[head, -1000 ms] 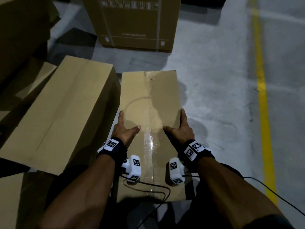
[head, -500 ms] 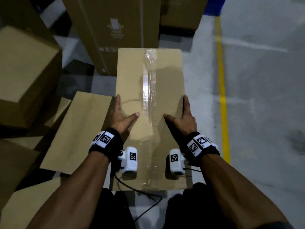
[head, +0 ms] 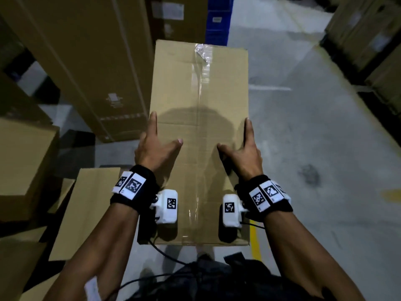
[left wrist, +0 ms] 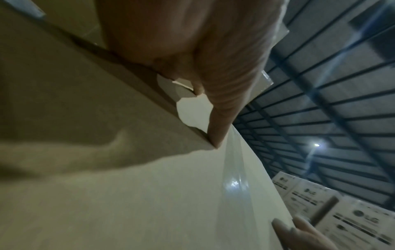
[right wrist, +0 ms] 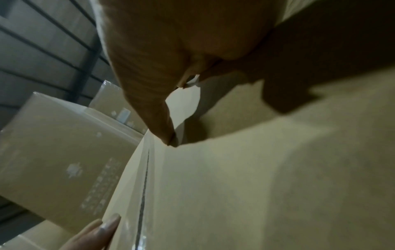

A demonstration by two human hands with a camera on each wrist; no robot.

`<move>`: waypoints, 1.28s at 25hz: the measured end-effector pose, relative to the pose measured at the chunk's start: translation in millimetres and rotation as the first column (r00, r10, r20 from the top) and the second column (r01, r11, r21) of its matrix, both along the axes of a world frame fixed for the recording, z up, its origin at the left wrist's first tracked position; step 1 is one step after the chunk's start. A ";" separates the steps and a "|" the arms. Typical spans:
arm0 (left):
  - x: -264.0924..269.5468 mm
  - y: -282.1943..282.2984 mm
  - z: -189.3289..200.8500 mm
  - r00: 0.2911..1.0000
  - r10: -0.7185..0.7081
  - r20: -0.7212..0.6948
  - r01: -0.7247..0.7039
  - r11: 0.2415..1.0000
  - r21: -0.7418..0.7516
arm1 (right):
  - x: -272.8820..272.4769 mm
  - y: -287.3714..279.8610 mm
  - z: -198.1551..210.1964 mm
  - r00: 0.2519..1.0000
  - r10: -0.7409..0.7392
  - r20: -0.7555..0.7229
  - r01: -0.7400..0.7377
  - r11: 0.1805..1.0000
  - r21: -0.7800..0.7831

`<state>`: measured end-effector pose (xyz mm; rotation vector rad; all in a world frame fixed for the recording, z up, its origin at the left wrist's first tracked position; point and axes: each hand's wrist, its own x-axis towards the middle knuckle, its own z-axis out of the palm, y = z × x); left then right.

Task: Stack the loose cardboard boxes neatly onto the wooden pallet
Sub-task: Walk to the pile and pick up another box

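A long brown cardboard box [head: 199, 94], taped down its middle, is held lengthwise in front of me above the floor. My left hand [head: 156, 146] grips its left edge. My right hand [head: 243, 153] grips its right edge. Each thumb lies on the top face, each index finger runs along the edge, and the other fingers go down the sides, hidden. The left wrist view shows the left thumb [left wrist: 224, 101] pressed on the box top [left wrist: 149, 194]. The right wrist view shows the right thumb [right wrist: 149, 101] on the box [right wrist: 235, 186]. No wooden pallet is in view.
A tall printed carton [head: 86, 61] stands at the back left, with a brown box [head: 21, 159] at the far left and a lower box [head: 86, 209] under my left forearm. Blue crates [head: 218, 20] sit behind. More cartons [head: 373, 40] line the right. Grey concrete floor [head: 303, 127] with a yellow line [head: 255, 240] lies ahead right.
The box has come up off the floor in both hands. The view has risen and swung, so the neighbouring box has dropped to the lower left. Both grips are unchanged.
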<state>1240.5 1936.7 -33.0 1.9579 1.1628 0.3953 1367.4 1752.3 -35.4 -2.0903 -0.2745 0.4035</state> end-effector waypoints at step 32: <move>40.9 -227.1 20.2 0.075 -0.990 0.116 0.997 0.074 -0.009 | -254.0 -195.5 30.7 0.176 -0.974 0.144 0.984 0.171 -0.042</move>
